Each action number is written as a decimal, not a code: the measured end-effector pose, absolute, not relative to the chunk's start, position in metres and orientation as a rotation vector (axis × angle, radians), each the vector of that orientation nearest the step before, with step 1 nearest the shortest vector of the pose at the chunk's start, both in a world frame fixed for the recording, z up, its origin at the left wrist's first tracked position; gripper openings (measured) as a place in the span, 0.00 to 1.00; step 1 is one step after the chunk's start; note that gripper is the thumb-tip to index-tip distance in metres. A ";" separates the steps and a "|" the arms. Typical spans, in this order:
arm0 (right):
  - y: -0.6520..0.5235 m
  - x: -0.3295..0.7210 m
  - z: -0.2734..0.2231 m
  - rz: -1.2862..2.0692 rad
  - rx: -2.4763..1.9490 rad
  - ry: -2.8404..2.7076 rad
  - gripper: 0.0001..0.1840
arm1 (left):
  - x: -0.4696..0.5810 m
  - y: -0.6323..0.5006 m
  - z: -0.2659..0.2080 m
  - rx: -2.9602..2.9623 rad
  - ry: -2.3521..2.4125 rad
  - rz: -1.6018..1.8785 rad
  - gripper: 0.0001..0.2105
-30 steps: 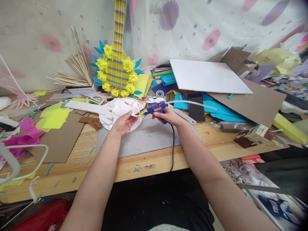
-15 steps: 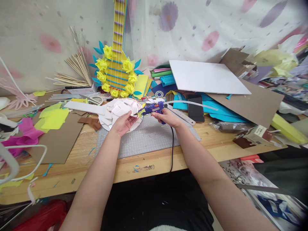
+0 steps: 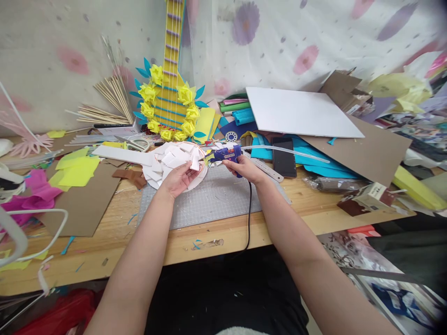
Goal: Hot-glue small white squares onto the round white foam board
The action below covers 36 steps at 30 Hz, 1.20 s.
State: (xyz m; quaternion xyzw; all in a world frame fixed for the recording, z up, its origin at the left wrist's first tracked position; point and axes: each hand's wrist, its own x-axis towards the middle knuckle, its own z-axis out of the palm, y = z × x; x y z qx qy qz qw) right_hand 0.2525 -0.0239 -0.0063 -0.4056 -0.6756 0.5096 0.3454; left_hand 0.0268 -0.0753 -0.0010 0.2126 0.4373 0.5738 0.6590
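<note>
My right hand (image 3: pixel 245 169) is wrapped round the handle of a blue hot glue gun (image 3: pixel 223 154). A long clear glue stick (image 3: pixel 289 151) sticks out of its back, and its nozzle points left. In my left hand (image 3: pixel 180 179) a small white paper piece (image 3: pixel 195 163) is pinched between thumb and fingers, close to the nozzle. Behind and under that hand lies a round white form (image 3: pixel 167 158) covered in overlapping paper pieces, with a flat white strip (image 3: pixel 122 155) reaching left from it. Its right part is partly hidden by my left hand.
A grey cutting mat (image 3: pixel 209 200) lies under the work, with a steel ruler (image 3: pixel 267 170) and a phone (image 3: pixel 284 158) to the right. A yellow flowered paper guitar (image 3: pixel 171 109) stands behind. Scissors (image 3: pixel 139 143) are at the back; the black cord (image 3: pixel 250 214) hangs over the table edge.
My right hand has drawn the glue gun slightly to the right, away from my left hand. The white paper piece in my left hand shows more clearly now.
</note>
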 end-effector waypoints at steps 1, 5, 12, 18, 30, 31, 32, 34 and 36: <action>-0.023 0.252 -0.007 1.319 -1.035 -1.747 0.26 | 0.027 -0.075 -0.001 0.494 0.988 1.292 0.06; -0.019 0.249 -0.011 1.297 -1.005 -1.597 0.26 | 0.017 -0.075 0.007 0.565 0.960 1.353 0.07; -0.010 0.243 -0.021 1.269 -1.069 -1.286 0.28 | -0.058 -0.077 0.039 0.831 1.292 1.875 0.06; -0.002 0.240 -0.034 1.254 -1.098 -1.236 0.29 | -0.096 -0.078 0.053 1.289 2.124 1.233 0.12; -0.007 0.240 -0.038 1.232 -1.201 -1.370 0.27 | -0.131 -0.054 0.024 1.537 2.139 0.746 0.16; -0.006 0.240 -0.038 1.227 -1.208 -1.384 0.27 | -0.133 -0.052 0.022 1.559 2.133 0.713 0.16; -0.006 0.240 -0.038 1.224 -1.213 -1.391 0.27 | -0.134 -0.050 0.021 1.584 2.119 0.678 0.16; -0.005 0.241 -0.040 1.227 -1.217 -1.396 0.27 | -0.136 -0.046 0.020 1.636 2.077 0.615 0.16; -0.004 0.241 -0.041 1.237 -1.209 -1.379 0.27 | -0.137 -0.044 0.019 1.696 2.047 0.567 0.17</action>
